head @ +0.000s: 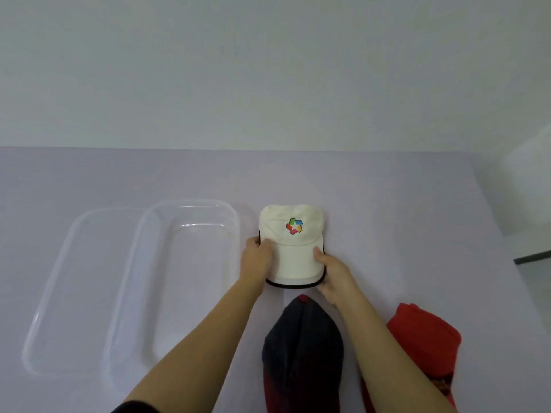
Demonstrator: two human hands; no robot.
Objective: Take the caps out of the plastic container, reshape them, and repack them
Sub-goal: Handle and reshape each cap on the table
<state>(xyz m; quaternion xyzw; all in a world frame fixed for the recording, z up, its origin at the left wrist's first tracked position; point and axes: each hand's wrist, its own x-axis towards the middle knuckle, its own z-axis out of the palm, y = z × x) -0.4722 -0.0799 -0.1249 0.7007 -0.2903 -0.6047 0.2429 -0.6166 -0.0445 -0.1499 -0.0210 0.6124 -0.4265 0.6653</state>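
Lying on the lilac bench (387, 219), the white fabric cap (292, 234) with a colourful star logo has its brim's side edges clamped by left hand (258, 257) and right hand (331, 269) fingers. Left of it stands a clear plastic container (190, 204); nearer, a dark navy cap (302, 347) and a red cap (423, 338); beyond, bare bench.

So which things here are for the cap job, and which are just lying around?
For the job: white fabric cap with a colourful logo, held by the left hand and right hand; dark cap with a red button; red fabric cap; clear plastic container; clear flat plastic lid.
Just lying about: dark strip at the right edge, too small to identify.
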